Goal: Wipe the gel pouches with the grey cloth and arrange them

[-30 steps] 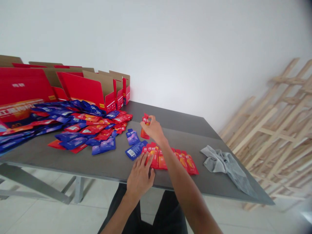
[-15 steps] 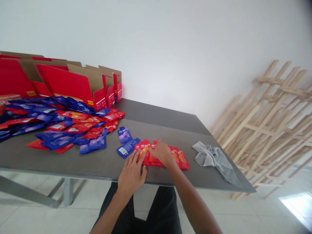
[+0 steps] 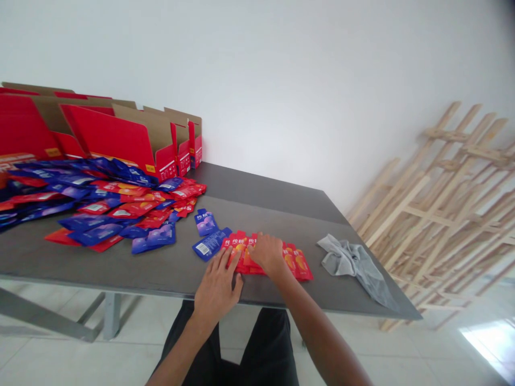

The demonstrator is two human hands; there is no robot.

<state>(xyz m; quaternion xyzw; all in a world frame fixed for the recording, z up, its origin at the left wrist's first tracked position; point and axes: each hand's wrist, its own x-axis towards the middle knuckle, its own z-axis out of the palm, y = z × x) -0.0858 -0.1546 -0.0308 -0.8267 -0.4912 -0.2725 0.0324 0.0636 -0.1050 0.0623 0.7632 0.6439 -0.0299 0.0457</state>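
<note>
A row of overlapping red pouches (image 3: 301,262) with orange fruit pictures lies near the table's front edge. My left hand (image 3: 217,283) rests at the row's left end, its fingers spread flat over the pouches and the table. Over the middle of the row, my right hand (image 3: 267,253) is curled with its fingers closed on a red pouch; the hand covers part of that pouch and its fingertips. Just left of the row lie a blue pouch (image 3: 211,244) showing a barcode and another blue pouch (image 3: 205,222) behind it.
A large heap of red and blue pouches (image 3: 120,209) spreads over the left of the table (image 3: 257,209). Open red cardboard boxes (image 3: 108,131) stand behind it by the wall. A grey cloth (image 3: 354,262) lies at the right; wooden frames (image 3: 438,214) lean beyond the table.
The fingers of my right hand have curled in, and the hand has shifted slightly over the row. My left hand stays where it was.
</note>
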